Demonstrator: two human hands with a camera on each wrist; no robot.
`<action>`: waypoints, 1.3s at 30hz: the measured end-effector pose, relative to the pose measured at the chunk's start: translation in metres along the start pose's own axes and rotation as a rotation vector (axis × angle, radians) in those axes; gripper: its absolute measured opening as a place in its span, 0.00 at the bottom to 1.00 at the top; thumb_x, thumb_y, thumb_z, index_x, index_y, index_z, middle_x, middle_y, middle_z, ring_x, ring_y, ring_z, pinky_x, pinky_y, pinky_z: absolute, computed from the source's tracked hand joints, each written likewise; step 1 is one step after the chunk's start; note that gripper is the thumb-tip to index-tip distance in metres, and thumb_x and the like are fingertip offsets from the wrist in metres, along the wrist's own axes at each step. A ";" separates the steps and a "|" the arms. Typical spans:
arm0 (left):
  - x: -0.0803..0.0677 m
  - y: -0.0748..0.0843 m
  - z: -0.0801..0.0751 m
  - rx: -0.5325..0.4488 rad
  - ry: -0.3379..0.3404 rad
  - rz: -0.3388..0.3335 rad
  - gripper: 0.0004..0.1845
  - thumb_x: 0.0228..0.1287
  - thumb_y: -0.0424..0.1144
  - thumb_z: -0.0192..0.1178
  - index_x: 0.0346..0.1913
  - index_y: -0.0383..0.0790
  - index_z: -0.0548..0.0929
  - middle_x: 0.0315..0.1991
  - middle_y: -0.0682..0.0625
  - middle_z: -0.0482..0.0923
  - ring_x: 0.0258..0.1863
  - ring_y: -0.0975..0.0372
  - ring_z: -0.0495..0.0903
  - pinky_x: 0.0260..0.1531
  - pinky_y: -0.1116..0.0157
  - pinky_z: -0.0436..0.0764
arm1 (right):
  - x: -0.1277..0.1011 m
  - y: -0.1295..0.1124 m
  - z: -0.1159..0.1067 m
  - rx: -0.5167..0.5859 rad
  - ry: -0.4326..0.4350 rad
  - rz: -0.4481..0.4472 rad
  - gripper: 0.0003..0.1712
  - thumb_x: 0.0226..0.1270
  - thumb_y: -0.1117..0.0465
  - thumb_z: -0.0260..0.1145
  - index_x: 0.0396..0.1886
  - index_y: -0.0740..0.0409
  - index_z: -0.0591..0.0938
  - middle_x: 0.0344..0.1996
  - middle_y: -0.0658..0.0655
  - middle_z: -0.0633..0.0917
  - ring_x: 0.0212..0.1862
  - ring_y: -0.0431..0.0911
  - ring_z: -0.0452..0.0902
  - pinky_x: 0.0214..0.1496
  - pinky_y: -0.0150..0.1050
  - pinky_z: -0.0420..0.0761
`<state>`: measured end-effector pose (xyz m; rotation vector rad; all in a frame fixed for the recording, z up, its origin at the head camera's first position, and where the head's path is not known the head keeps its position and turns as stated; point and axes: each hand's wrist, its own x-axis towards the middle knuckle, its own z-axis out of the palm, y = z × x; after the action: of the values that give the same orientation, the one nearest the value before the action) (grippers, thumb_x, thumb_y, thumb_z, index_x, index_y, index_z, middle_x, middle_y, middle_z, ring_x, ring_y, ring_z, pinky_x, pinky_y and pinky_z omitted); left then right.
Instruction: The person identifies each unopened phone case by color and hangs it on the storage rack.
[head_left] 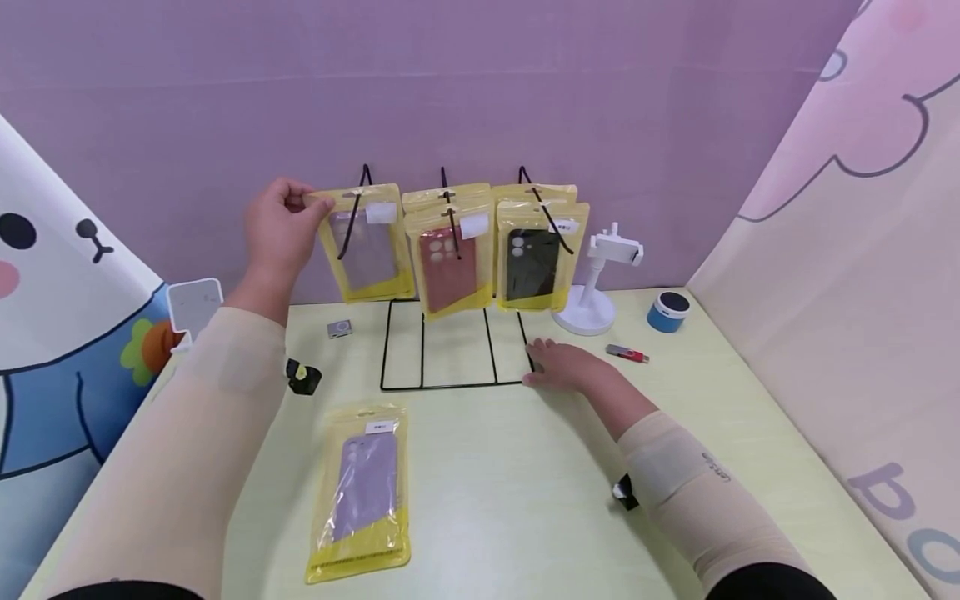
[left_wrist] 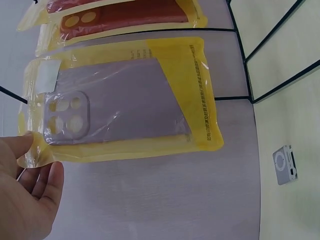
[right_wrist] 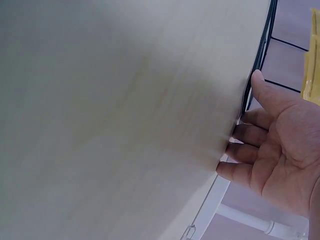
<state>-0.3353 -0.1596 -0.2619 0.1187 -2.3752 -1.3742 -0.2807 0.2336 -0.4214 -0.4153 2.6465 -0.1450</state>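
Observation:
My left hand pinches the upper left corner of a yellow-edged clear pouch with a pale purple phone case inside. That pouch is on the left hook of a black wire display rack. Pouches with a red phone case hang from the middle hook, and ones with a black phone case in front from the right hook. My right hand rests on the table at the rack base's front right corner, thumb by the wire and fingertips against the tabletop.
Another pouched purple phone case lies on the table in front. A small silver player lies left of the rack. To the right stand a white phone stand and a blue round speaker, with a red USB stick nearby.

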 end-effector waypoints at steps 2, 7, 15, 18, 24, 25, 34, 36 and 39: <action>0.000 0.000 -0.001 0.003 0.004 0.001 0.18 0.64 0.53 0.63 0.50 0.47 0.79 0.39 0.61 0.72 0.42 0.66 0.72 0.41 0.71 0.77 | 0.001 -0.001 0.000 -0.004 -0.001 0.001 0.46 0.73 0.39 0.54 0.79 0.58 0.51 0.78 0.63 0.51 0.78 0.60 0.44 0.78 0.56 0.53; -0.001 0.000 -0.003 0.011 0.001 0.019 0.23 0.64 0.55 0.63 0.56 0.48 0.77 0.41 0.61 0.72 0.45 0.66 0.72 0.45 0.69 0.77 | 0.002 -0.002 0.000 -0.019 -0.001 0.002 0.45 0.73 0.39 0.54 0.79 0.58 0.52 0.78 0.64 0.51 0.78 0.60 0.45 0.78 0.56 0.54; -0.010 -0.005 -0.008 -0.069 -0.005 0.086 0.29 0.62 0.53 0.65 0.63 0.48 0.72 0.47 0.59 0.75 0.48 0.66 0.74 0.50 0.67 0.78 | 0.001 -0.002 0.002 -0.025 -0.011 -0.006 0.45 0.73 0.39 0.54 0.78 0.59 0.53 0.78 0.64 0.51 0.78 0.60 0.45 0.78 0.56 0.54; -0.018 -0.010 -0.010 -0.085 0.013 0.109 0.27 0.64 0.53 0.64 0.62 0.48 0.71 0.49 0.58 0.75 0.49 0.66 0.73 0.53 0.67 0.77 | 0.001 -0.002 0.002 -0.019 -0.010 -0.003 0.45 0.73 0.39 0.54 0.78 0.59 0.53 0.78 0.64 0.51 0.78 0.60 0.45 0.78 0.57 0.54; -0.036 -0.024 -0.020 -0.027 -0.012 0.097 0.27 0.66 0.55 0.61 0.62 0.45 0.70 0.48 0.57 0.72 0.49 0.65 0.71 0.52 0.66 0.75 | 0.001 -0.002 0.002 -0.019 -0.007 -0.014 0.45 0.74 0.39 0.53 0.78 0.59 0.52 0.78 0.65 0.51 0.78 0.61 0.44 0.77 0.57 0.53; -0.040 -0.027 -0.022 -0.004 -0.030 0.087 0.27 0.67 0.56 0.59 0.62 0.44 0.70 0.48 0.57 0.72 0.49 0.64 0.71 0.52 0.65 0.75 | 0.001 -0.002 0.002 -0.019 -0.007 -0.015 0.45 0.74 0.39 0.53 0.78 0.60 0.52 0.78 0.65 0.50 0.78 0.61 0.44 0.78 0.57 0.53; -0.079 -0.058 -0.029 0.291 -0.362 0.150 0.25 0.70 0.60 0.53 0.51 0.40 0.77 0.45 0.44 0.78 0.44 0.53 0.75 0.40 0.57 0.76 | -0.001 -0.003 0.000 -0.025 -0.001 -0.033 0.45 0.74 0.40 0.53 0.78 0.61 0.52 0.77 0.66 0.51 0.78 0.62 0.45 0.77 0.58 0.53; -0.086 -0.069 -0.027 0.362 -0.473 0.211 0.22 0.70 0.59 0.54 0.48 0.42 0.79 0.43 0.45 0.80 0.42 0.54 0.77 0.39 0.57 0.77 | -0.001 -0.003 0.000 -0.031 -0.004 -0.029 0.45 0.74 0.39 0.53 0.78 0.60 0.52 0.78 0.66 0.50 0.78 0.62 0.45 0.77 0.57 0.53; -0.096 -0.087 -0.022 0.437 -0.633 0.288 0.16 0.70 0.55 0.57 0.45 0.45 0.82 0.41 0.49 0.82 0.40 0.57 0.78 0.40 0.57 0.78 | 0.000 -0.004 -0.001 -0.031 -0.010 -0.023 0.45 0.74 0.39 0.53 0.79 0.60 0.51 0.78 0.65 0.50 0.78 0.61 0.44 0.78 0.57 0.53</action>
<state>-0.2492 -0.1972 -0.3536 -0.6025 -3.0198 -0.8127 -0.2798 0.2302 -0.4199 -0.4556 2.6378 -0.1087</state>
